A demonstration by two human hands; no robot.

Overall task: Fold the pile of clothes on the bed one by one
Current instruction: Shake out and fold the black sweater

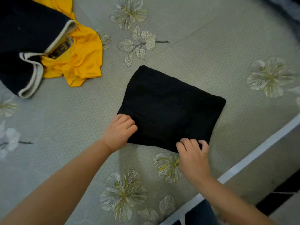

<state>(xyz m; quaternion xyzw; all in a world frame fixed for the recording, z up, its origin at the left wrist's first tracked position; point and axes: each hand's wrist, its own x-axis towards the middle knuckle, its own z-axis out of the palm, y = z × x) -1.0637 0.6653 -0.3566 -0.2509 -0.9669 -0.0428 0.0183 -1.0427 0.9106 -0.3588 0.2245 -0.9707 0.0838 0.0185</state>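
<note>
Nearest the camera, two bare forearms are reaching out over the bed [211, 46], whose grey-green cover is showing a pale flower print. A white edge strip [259, 153] is running along the bed's right side.

The right hand [194, 157] is resting at the near corner of the folded black garment [168, 109], its fingers curled and their tips pressing down onto the cloth edge; whether the thumb is pinching underneath cannot be told. The left hand [119, 133] is sitting at the garment's left corner with its fingers curled in, knuckles up, and appears to be gripping that edge, the fingertips being hidden.

The black garment is lying flat on the bed between and beyond both hands, folded into a rough square turned corner-on to the viewer.

Farther off, at the upper left, the unfolded pile is lying well apart from the folded piece: a yellow shirt [84, 54] is crumpled on the cover, and a dark garment with pale trim [26, 34] is lying partly over it.
</note>
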